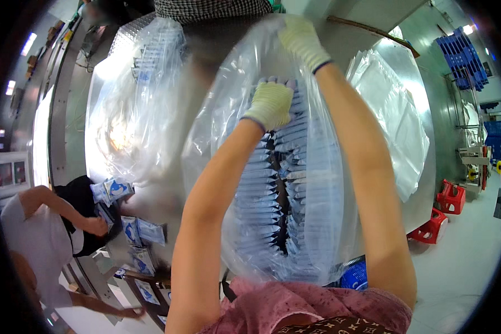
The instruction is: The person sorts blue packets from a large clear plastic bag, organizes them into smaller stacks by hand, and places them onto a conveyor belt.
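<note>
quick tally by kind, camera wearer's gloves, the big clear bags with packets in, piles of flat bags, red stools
Pale yellow knitted gloves: 2
Large clear plastic bags with pale blue packets inside: 2
Pile of flat, see-through plastic bags: 1
Red plastic stools: 2
Total: 7

Shiny grey table [418,203] in front of me, glare on top; middle, big clear plastic bag [324,189] packed with rows of light blue packets [256,206]; left, second clear bag [128,125]; right, pile of flat clear plastic [389,128]; near left edge, loose blue-white packets [150,231]
</note>
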Tool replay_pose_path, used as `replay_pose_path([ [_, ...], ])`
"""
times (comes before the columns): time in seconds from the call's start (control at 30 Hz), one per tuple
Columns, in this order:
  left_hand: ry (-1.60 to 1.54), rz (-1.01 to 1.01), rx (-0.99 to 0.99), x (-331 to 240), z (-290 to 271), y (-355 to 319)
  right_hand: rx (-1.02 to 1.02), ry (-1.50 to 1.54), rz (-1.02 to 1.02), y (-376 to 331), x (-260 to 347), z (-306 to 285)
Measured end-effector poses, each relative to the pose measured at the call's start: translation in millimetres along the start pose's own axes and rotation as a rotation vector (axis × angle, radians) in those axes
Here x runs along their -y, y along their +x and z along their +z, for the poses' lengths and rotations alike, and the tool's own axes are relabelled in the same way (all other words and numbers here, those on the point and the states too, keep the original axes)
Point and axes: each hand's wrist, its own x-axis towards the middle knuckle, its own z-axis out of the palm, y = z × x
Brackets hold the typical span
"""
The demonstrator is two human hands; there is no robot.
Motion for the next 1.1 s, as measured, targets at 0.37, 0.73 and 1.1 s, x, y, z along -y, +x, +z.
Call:
replay_pose_path([
  [0.37,-1.055,0.004,-0.99,15.6,53.5,-14.4,0.042,1.2,0.109,-106.0,-155.6,-52.0],
  [0.73,-2.092,-0.13,-0.72,-18.3,102.0,-8.9,0.051,1.517,0.98,-281.1,-166.3,76.3],
  [1.1,-1.148,-0.218,-0.594,-110.2,127.1,-197.6,0.022,1.3,1.173,-464.6,-91.0,21.1],
])
